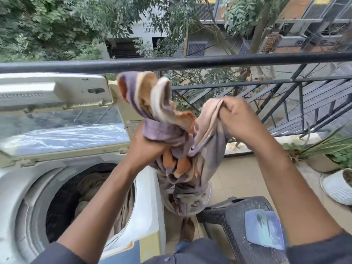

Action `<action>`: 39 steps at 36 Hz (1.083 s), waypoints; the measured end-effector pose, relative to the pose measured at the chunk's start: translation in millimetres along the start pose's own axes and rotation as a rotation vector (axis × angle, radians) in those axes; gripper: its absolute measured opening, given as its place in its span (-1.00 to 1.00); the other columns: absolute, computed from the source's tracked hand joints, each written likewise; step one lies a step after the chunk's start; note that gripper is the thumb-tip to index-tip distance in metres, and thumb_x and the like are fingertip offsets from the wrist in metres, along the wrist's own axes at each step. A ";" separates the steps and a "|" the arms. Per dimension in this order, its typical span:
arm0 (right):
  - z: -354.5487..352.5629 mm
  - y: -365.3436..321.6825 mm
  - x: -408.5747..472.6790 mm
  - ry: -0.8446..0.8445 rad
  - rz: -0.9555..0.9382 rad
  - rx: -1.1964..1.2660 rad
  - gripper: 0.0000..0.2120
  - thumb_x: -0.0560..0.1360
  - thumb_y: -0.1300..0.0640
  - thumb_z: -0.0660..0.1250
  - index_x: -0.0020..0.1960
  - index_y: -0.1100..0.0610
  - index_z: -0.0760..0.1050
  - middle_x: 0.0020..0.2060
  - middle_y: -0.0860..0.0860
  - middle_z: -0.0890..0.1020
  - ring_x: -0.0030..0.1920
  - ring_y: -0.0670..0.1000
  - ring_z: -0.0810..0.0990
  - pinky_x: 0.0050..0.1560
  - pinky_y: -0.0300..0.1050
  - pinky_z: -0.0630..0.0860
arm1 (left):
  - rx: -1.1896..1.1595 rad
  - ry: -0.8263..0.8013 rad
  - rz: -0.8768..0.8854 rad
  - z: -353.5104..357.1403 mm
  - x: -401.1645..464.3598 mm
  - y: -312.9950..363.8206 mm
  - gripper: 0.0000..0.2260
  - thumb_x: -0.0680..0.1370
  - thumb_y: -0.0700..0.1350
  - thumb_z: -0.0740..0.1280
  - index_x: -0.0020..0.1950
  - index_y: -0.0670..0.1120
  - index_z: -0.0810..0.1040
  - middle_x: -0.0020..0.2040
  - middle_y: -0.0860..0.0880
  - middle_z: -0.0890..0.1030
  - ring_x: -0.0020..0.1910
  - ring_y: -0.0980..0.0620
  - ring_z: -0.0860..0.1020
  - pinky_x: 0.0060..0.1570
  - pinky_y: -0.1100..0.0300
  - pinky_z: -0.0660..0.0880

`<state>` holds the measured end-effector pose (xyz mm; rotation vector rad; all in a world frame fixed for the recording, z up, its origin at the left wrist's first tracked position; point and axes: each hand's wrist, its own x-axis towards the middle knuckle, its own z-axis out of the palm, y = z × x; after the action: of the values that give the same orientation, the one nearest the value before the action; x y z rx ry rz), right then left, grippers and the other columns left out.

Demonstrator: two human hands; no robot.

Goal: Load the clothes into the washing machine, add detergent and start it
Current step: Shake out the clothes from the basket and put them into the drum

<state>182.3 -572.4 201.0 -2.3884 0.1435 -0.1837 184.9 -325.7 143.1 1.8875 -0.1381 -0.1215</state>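
From my head camera, I have a striped purple, orange and cream cloth [171,119] lifted up in front of the balcony railing [247,60]. My left hand [150,143] has its fingers clamped round a bunched middle part of it, and my right hand [236,119] pinches another fold higher up and to the right. The rest of the cloth hangs down between my arms, just beside the right edge of the washing machine [146,216], not over the opening. The lid [57,103] stands raised at the back, and the drum [85,199] already holds some brownish clothes.

The step in hand, I judge, is getting this piece into the drum. To do it well I should swing both hands left until the hanging tail is over the opening, lower it in tail first, and only then let go, so nothing catches on the rim or drapes outside. A blue packet [264,227] lies on the dark stool [234,212] at my right, possibly the detergent.
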 end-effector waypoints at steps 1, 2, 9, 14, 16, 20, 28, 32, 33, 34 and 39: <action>7.5 5.1 -0.7 -0.032 0.040 0.004 -0.65 0.51 -0.05 0.14 -0.10 0.20 0.54 -0.31 0.10 0.66 -0.26 0.09 0.61 -0.16 0.16 0.57 | 0.035 -0.056 0.003 1.9 -2.7 -0.9 -0.71 0.30 0.02 0.69 -0.07 0.07 0.70 -0.20 0.21 0.74 -0.19 0.34 0.67 -0.22 0.33 0.61; 13.8 8.6 -1.9 -0.041 0.058 0.011 -0.60 0.50 -0.10 0.16 -0.13 0.24 0.51 -0.38 0.10 0.60 -0.33 0.09 0.55 -0.23 0.14 0.54 | 0.054 -0.113 0.006 4.8 -5.1 -1.2 -0.78 0.35 -0.08 0.68 -0.13 0.08 0.69 -0.26 0.23 0.72 -0.25 0.34 0.66 -0.28 0.34 0.60; 34.5 -0.8 -11.3 -0.204 -0.063 0.049 -0.58 0.35 -0.23 0.26 -0.26 0.15 0.55 -0.41 0.11 0.55 -0.34 -0.06 0.43 -0.34 0.09 0.40 | 0.065 -0.361 0.003 29.0 -10.6 -7.0 -0.64 0.43 -0.22 0.63 -0.14 0.20 0.56 -0.34 0.45 0.60 -0.32 0.58 0.46 -0.30 0.53 0.44; 38.6 -4.4 -14.7 -0.198 -0.092 0.072 -0.57 0.36 -0.17 0.28 -0.14 0.21 0.61 -0.29 0.10 0.69 -0.30 -0.08 0.59 -0.27 0.05 0.54 | -0.046 -0.202 -0.012 41.7 -5.1 -9.9 -0.70 0.25 0.17 0.60 -0.10 0.15 0.65 -0.15 0.27 0.71 -0.15 0.41 0.55 -0.07 0.34 0.55; 38.4 1.9 -16.5 -0.234 -0.061 0.213 -0.71 0.34 -0.02 0.31 -0.13 0.17 0.65 -0.33 0.07 0.69 -0.36 -0.12 0.54 -0.34 -0.08 0.50 | -0.074 -0.156 -0.019 42.7 -2.9 -11.4 -0.74 0.26 0.15 0.55 -0.11 0.16 0.63 -0.21 0.30 0.69 -0.20 0.42 0.52 -0.12 0.30 0.56; 39.0 25.5 -21.0 -0.254 0.007 0.502 -0.88 0.59 0.11 0.42 0.03 0.16 0.63 -0.24 0.29 0.63 -0.27 -0.01 0.55 -0.26 -0.10 0.47 | -0.145 -0.039 -0.056 36.8 1.5 -19.4 -0.83 0.33 -0.02 0.53 -0.12 0.04 0.63 -0.17 0.14 0.68 -0.18 0.21 0.56 -0.10 0.12 0.58; 93.1 138.0 -35.3 -0.472 0.294 -0.276 -0.71 0.50 0.16 0.31 0.14 -0.13 0.60 0.04 -0.05 0.71 0.03 0.09 0.66 0.05 -0.04 0.61 | -0.362 0.111 -0.121 17.7 5.5 -10.0 -0.63 0.33 -0.09 0.69 0.05 0.05 0.65 -0.12 0.19 0.76 -0.06 0.21 0.70 -0.05 0.30 0.63; 140.1 166.8 -55.5 -0.615 0.328 -0.201 -0.74 0.48 0.06 0.49 0.16 -0.01 0.66 0.00 -0.01 0.71 0.01 0.04 0.66 0.05 -0.07 0.61 | -0.401 0.105 -0.121 17.6 6.0 -1.7 -0.69 0.39 -0.18 0.64 0.02 0.03 0.63 -0.23 0.25 0.73 -0.18 0.34 0.68 -0.18 0.40 0.57; 150.1 170.1 -60.3 -0.618 0.329 -0.176 -0.78 0.48 0.05 0.48 0.12 0.02 0.67 -0.01 0.02 0.72 0.01 0.07 0.67 -0.01 -0.09 0.58 | -0.403 0.095 -0.125 18.5 5.9 1.7 -0.74 0.44 -0.23 0.59 0.01 0.03 0.63 -0.25 0.26 0.73 -0.20 0.34 0.68 -0.20 0.41 0.56; 160.0 174.2 -64.7 -0.612 0.332 -0.160 -0.79 0.49 0.03 0.46 0.10 0.05 0.67 -0.01 0.06 0.72 0.01 0.10 0.67 -0.08 -0.10 0.53 | -0.402 0.091 -0.123 18.5 6.5 3.1 -0.77 0.46 -0.25 0.56 0.00 0.02 0.64 -0.26 0.24 0.73 -0.21 0.33 0.68 -0.22 0.41 0.56; 188.4 182.0 -73.8 -0.538 0.329 -0.119 -0.79 0.56 0.01 0.37 0.14 0.05 0.67 0.07 0.11 0.71 0.08 0.18 0.65 -0.12 -0.08 0.41 | -0.401 0.113 -0.153 8.8 7.2 7.0 -0.54 0.30 -0.04 0.63 0.12 -0.22 0.70 -0.14 -0.15 0.74 -0.24 -0.12 0.68 -0.31 0.07 0.62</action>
<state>132.8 -568.9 -66.6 -2.4002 0.2928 0.6298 190.3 -337.3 146.8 1.4983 0.1030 -0.1356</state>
